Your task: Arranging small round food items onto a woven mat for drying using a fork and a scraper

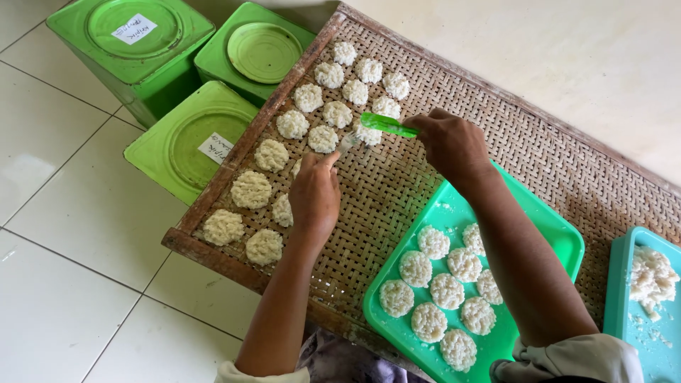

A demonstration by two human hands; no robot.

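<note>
Right hand fingers: curled tight around the end of a green plastic spatula [386, 125], which lies near level and points toward 9 o'clock; the right hand [450, 144] hovers over the middle of the mat.
Left hand fingers: held together, tips pressing down on the mat right at the spatula's pale tip, where a white rice cake seems to sit; the left hand [314, 193] covers part of a cake at its 8 o'clock.
Spatula tip: touching a cake at the lower end of the top cluster.
Woven bamboo tray [425, 206]: a flat, brown wood-framed mat on the floor; it carries round white rice cakes [251, 189] in rows running from its 7 o'clock corner up to 12 o'clock, each just beside the next.
Green plastic tray [560, 234]: rests on the mat at 5 o'clock from the hands, under the right forearm; holds about ten of the same round cakes, close together.
Teal tray [624, 284]: at 4 o'clock, at the frame edge; holds a loose heap of white rice mass [651, 278] and crumbs.
Green square tins [186, 145]: three, lids on, on the white tiled floor [78, 234] at 10 o'clock, just beside the mat's frame; two bear paper labels.
</note>
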